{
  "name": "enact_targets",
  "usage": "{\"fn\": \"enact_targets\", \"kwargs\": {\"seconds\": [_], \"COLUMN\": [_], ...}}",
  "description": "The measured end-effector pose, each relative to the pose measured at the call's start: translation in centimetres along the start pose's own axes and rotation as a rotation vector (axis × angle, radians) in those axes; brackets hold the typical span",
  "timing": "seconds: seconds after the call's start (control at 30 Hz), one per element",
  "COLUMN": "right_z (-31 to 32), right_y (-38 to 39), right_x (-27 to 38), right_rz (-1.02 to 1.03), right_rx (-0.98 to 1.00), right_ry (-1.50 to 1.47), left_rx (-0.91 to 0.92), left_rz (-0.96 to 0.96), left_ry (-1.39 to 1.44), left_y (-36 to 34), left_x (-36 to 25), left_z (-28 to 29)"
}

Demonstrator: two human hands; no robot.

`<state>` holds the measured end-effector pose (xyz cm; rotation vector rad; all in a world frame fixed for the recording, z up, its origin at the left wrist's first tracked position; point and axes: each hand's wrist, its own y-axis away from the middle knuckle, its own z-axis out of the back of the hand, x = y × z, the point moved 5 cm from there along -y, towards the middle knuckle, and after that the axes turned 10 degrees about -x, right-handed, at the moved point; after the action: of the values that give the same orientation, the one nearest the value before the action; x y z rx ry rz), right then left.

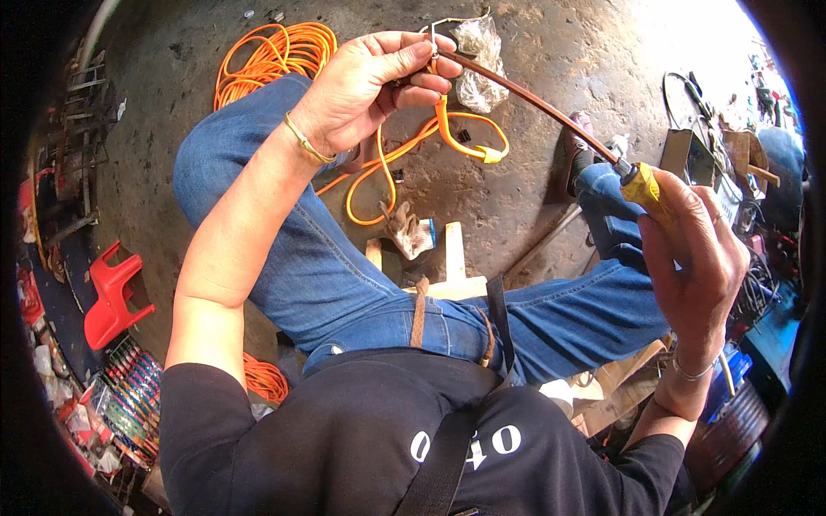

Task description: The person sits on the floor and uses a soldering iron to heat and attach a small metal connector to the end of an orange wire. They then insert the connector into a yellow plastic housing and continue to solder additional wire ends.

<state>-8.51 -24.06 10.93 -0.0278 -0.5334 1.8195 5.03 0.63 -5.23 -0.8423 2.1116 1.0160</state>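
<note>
My right hand (701,249) is wrapped round the yellow handle of a long screwdriver (551,110) with a reddish-brown shaft. The shaft slants up and left, and its tip meets the fingers of my left hand (366,82). Those fingers are closed in a pinch on a small metal fitting (434,39); its exact kind is too small to make out. An orange cable (443,120) hangs just below the left fingertips and loops over the floor. Whether the cable joins the fitting is hidden by the fingers.
A large coil of orange cable (284,53) lies beyond my left knee. Clear plastic wrapping (480,64) is on the floor ahead. A work glove (401,228) lies by a wooden frame (454,249) between my legs. To the left stands a red plastic stool (112,295); cartons (688,155) sit far right.
</note>
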Motion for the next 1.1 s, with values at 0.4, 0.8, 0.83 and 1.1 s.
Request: {"fn": "enact_targets", "kwargs": {"seconds": [0.4, 0.8, 0.83, 1.1], "right_z": [0.5, -0.2, -0.3, -0.2], "right_y": [0.0, -0.1, -0.1, -0.2], "right_x": [0.2, 1.4, 1.4, 1.3], "right_rz": [0.009, -0.031, -0.067, -0.135], "right_rx": [0.145, 0.148, 0.168, 0.174], "right_ry": [0.042, -0.097, -0.149, -0.214], "left_rx": [-0.043, -0.173, -0.173, -0.178], "left_rz": [-0.095, -0.373, -0.372, -0.458], "left_ry": [-0.133, -0.119, -0.112, -0.161], "left_y": [0.5, 0.7, 0.6, 1.1], "left_x": [-0.9, -2.5, -2.6, -3.4], "left_z": [-0.4, 0.4, 0.5, -1.2]}}
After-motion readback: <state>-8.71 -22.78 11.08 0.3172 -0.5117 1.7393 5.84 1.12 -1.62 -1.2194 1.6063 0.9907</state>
